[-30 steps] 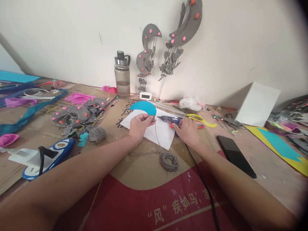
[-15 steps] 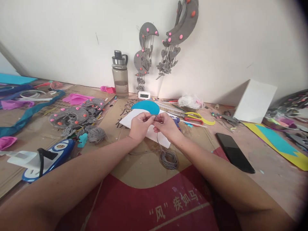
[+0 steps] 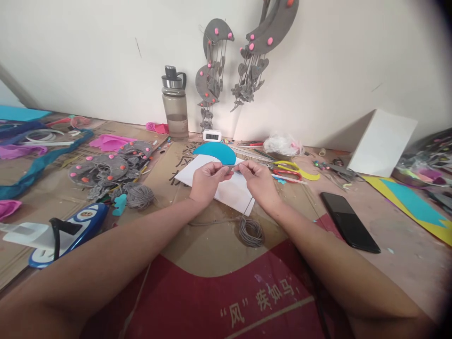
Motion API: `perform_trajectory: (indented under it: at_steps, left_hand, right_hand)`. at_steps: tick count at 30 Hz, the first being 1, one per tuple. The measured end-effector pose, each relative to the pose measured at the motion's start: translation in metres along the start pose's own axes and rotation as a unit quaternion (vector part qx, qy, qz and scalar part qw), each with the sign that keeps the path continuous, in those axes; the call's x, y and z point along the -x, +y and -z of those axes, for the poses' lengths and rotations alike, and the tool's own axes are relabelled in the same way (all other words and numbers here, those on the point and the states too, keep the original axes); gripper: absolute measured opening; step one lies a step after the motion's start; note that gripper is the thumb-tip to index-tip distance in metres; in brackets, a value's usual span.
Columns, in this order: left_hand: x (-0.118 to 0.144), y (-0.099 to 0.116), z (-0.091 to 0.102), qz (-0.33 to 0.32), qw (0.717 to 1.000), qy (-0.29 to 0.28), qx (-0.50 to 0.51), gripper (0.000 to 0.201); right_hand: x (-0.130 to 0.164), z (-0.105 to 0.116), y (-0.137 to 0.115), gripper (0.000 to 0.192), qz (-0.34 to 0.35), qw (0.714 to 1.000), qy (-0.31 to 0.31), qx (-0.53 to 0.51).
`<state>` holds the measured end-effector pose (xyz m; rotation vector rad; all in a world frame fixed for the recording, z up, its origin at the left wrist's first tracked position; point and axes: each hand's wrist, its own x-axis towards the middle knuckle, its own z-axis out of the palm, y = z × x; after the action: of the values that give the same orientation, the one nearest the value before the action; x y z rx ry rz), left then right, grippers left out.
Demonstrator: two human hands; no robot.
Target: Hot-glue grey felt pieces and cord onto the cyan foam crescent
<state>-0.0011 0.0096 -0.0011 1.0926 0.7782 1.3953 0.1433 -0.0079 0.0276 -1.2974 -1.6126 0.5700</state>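
Observation:
My left hand (image 3: 208,181) is closed in a pinch over a white sheet of paper (image 3: 233,194). A short bit of thin grey yarn shows at its fingertips. Just to the right, my right hand (image 3: 260,183) also pinches the yarn, with a small gap between the two hands. From under the right hand a strand runs down to a coil of grey yarn (image 3: 251,232) on the cardboard. A blue crescent-shaped piece (image 3: 216,151) lies at the paper's far edge, beyond my fingers. The exact ends of the yarn are hidden by my fingers.
Yellow-and-red-handled scissors (image 3: 287,169) and a black phone (image 3: 349,221) lie right. Left are a grey yarn ball (image 3: 139,195), grey crescents with pink dots (image 3: 99,169) and a blue-and-white tool (image 3: 70,235). A bottle (image 3: 175,106) and small clock (image 3: 212,136) stand behind.
My hands have drawn apart; the right one moved a little to the right, opening a gap between the fingertips. The view has shifted slightly.

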Motion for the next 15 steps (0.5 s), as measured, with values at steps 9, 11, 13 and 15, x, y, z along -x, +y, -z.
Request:
perform_trajectory:
  at_steps: [9, 11, 13, 15]
  left_hand:
    - [0.0027, 0.0005, -0.0012, 0.009, 1.000, -0.001, 0.022, 0.025]
    - [0.0042, 0.0013, -0.0017, 0.007, 1.000, -0.009, 0.025, 0.024]
    - [0.0053, 0.0019, -0.0022, 0.005, 1.000, -0.015, 0.026, 0.023]
    - [0.0059, 0.0021, -0.0025, 0.006, 0.999, -0.015, 0.029, 0.022]
  right_hand:
    - [0.0025, -0.0036, -0.0002, 0.016, -0.002, 0.998, 0.045, -0.031]
    - [0.0019, -0.0032, 0.0014, 0.016, 0.007, 0.998, 0.050, -0.026]
    - [0.0016, -0.0028, 0.0028, 0.015, 0.016, 0.998, 0.054, -0.015]
    - [0.0016, -0.0029, 0.0040, 0.015, 0.022, 0.998, 0.057, -0.009]
